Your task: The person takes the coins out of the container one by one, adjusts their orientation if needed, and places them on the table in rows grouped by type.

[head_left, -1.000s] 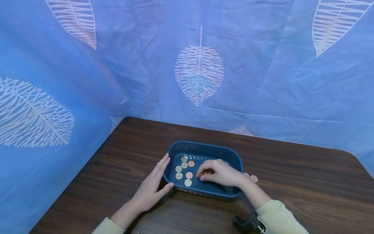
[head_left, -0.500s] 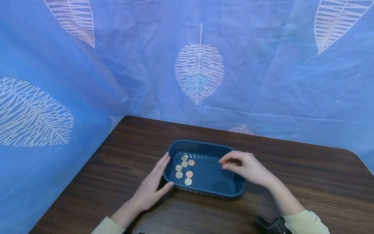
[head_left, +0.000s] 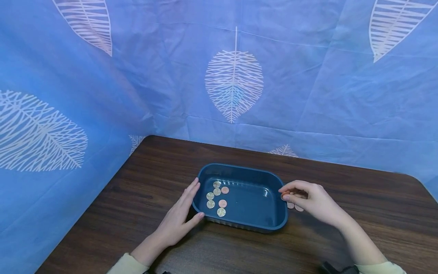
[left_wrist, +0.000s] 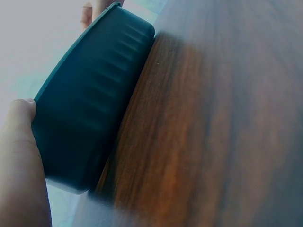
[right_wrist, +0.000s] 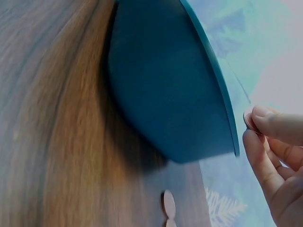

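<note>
A dark blue plastic tub (head_left: 244, 227) stands on the table. My left hand (head_left: 175, 221) rests against its left end, fingers straight along the side and thumb at the near rim. At the opposite end, my right hand (head_left: 316, 202) pinches a copper-coloured coin (right_wrist: 249, 120) between thumb and fingertips, level with the tub's right rim. Inside the tub, several gold-coloured coins (head_left: 210, 196) and two copper-coloured coins (head_left: 222, 203) lie flat toward the left. Below my right hand, more copper-coloured coins (head_left: 291, 205) lie on the table just outside the tub, partly hidden by the fingers.
The dark wood-grain table (head_left: 164, 167) has rounded back corners. A blue cloth (head_left: 294, 76) with white leaf prints hangs behind it and along the left. A black strap (head_left: 337, 268) shows by the right sleeve at the bottom edge.
My right hand has moved right, out of the tub's middle to beyond its right rim, with the coin held. The left hand and the coins in the tub look unchanged.
</note>
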